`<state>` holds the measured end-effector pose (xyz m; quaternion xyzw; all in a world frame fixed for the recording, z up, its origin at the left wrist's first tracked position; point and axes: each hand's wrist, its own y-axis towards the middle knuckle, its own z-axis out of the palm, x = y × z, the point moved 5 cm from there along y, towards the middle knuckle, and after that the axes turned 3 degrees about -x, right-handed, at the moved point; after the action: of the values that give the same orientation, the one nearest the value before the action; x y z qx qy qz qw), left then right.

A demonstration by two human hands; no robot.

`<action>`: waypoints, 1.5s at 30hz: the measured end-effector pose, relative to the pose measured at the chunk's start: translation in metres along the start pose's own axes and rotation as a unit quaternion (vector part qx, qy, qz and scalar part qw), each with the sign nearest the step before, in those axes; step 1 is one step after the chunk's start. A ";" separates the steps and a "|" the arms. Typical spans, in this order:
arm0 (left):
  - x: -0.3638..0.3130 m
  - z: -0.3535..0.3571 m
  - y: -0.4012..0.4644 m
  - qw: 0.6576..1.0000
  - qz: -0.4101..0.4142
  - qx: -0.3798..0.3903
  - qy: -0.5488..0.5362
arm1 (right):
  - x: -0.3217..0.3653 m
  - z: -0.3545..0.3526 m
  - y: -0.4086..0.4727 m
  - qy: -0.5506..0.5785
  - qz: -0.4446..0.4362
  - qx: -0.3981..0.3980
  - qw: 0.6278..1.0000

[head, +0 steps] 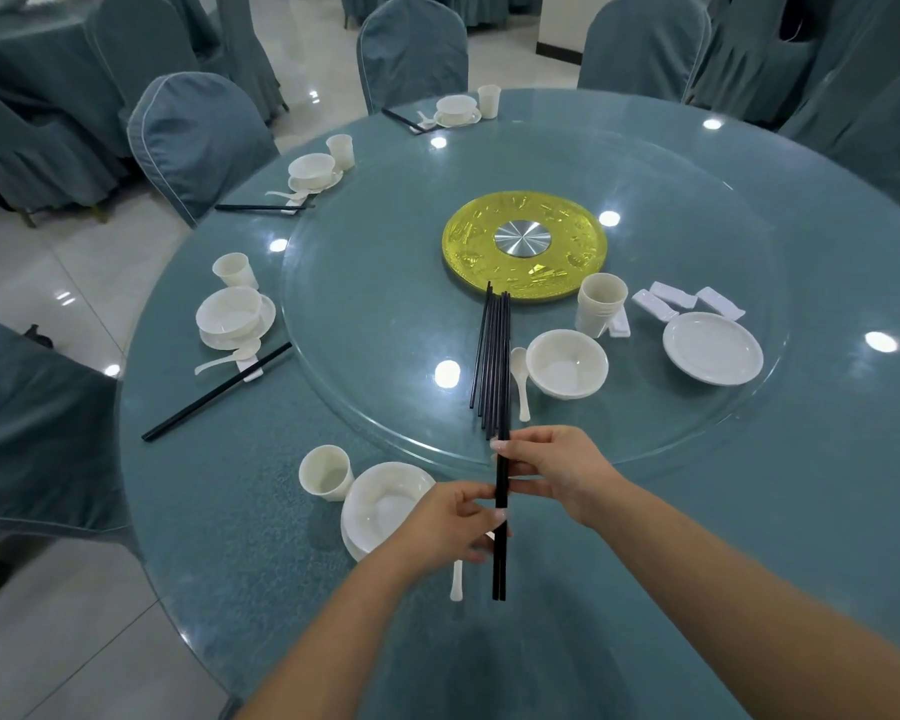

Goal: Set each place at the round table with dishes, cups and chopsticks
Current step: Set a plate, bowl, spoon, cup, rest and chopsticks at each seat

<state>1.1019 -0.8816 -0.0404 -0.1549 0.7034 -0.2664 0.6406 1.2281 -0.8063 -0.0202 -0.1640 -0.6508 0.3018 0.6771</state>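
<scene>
Both hands grip one pair of slim black chopsticks: the left hand pinches low, the right hand higher, above the near edge of the teal round desk. The chopstick step is under way; next they likely need laying beside the near white plate-and-bowl stack.

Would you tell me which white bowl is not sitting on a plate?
The bowl on the glass turntable, beside the loose chopsticks; the bowls at the place settings each sit on a plate.
</scene>
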 end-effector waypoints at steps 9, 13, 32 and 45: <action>0.032 -0.022 -0.001 0.987 0.010 -0.132 0.096 | -0.065 -0.007 0.001 -0.094 0.066 -0.043 0.992; 0.040 -0.030 -0.007 0.980 0.015 -0.159 0.121 | -0.106 -0.010 -0.001 -0.128 0.098 -0.062 0.985; 0.054 -0.052 -0.025 0.966 0.016 -0.193 0.169 | -0.141 0.003 -0.007 -0.346 0.096 -0.103 0.927; 0.059 -0.060 -0.027 0.965 0.018 -0.204 0.166 | -0.138 0.013 -0.008 -0.412 0.071 -0.111 0.901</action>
<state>1.0314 -0.9257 -0.0709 -0.2229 0.8418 -0.1274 0.4749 1.2208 -0.9004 -0.1224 -0.1449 -0.8876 0.3159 0.3022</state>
